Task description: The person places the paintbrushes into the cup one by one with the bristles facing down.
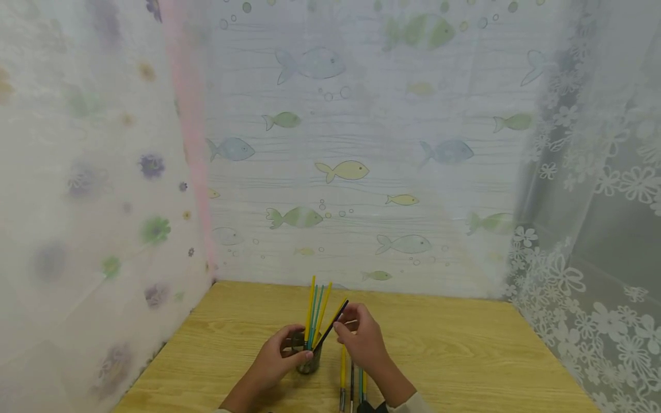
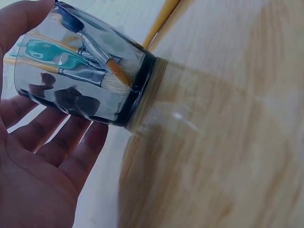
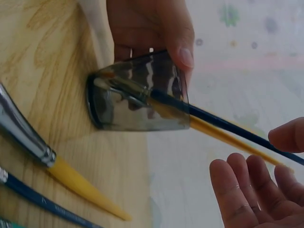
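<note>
I count one glass [image 1: 308,366], left grip [image 1: 273,357] clasping; one dark brush [image 1: 329,327] inside—long axis slanted, handle up-right—at right grip [image 1: 365,339], pinch unclear.

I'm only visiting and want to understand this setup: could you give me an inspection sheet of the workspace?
Surface: wood-grain tabletop.
Job's things: see-through cup holding upright brushes, bristles down; loose brushes lie on the tabletop.
Clutter: dark object at the bottom edge, too cut off to identify.
Left hand: holds the cup.
Right hand: thumb and fingers at a dark-handled brush leaning in the cup; whether gripping, cannot tell.
Cables: nothing seen.
Surroundings: fish-patterned backdrop, flower-patterned sheets on both sides.
</note>
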### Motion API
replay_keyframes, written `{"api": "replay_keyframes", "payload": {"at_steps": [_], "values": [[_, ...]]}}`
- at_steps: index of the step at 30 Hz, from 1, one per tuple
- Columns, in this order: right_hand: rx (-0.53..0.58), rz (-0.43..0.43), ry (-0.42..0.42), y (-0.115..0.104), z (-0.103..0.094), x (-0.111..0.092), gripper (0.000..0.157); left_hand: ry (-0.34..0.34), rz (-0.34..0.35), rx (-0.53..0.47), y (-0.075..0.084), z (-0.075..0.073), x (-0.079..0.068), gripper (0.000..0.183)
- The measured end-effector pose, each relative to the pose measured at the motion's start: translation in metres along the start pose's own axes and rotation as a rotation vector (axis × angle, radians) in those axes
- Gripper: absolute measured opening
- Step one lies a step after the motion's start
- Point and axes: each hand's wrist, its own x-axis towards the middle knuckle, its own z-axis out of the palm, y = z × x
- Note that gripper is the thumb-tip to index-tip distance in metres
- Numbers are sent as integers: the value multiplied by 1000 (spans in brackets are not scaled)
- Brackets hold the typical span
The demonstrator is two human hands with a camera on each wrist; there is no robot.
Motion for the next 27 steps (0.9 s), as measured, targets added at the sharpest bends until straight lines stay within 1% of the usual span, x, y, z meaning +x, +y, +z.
{"api": "replay_keyframes", "payload": {"at_steps": [4, 12, 18, 24, 27], "values": [[-34, 19, -1, 1, -10, 1, 35, 7, -7, -1, -1, 0, 0, 65], [-121, 113, -38, 7, -30, -2, 30, 15, -36, -3, -2, -3, 1, 67], [-173, 170, -46, 14, -42, -6, 33, 36, -53, 12, -2, -3, 0, 68], [-276, 218, -38, 20, -55, -9, 36, 68, -62, 44, -1, -3, 0, 69], [-303, 256, -48, 22, -60, -10, 38, 74, -63, 36, -2, -2, 1, 70]]}}
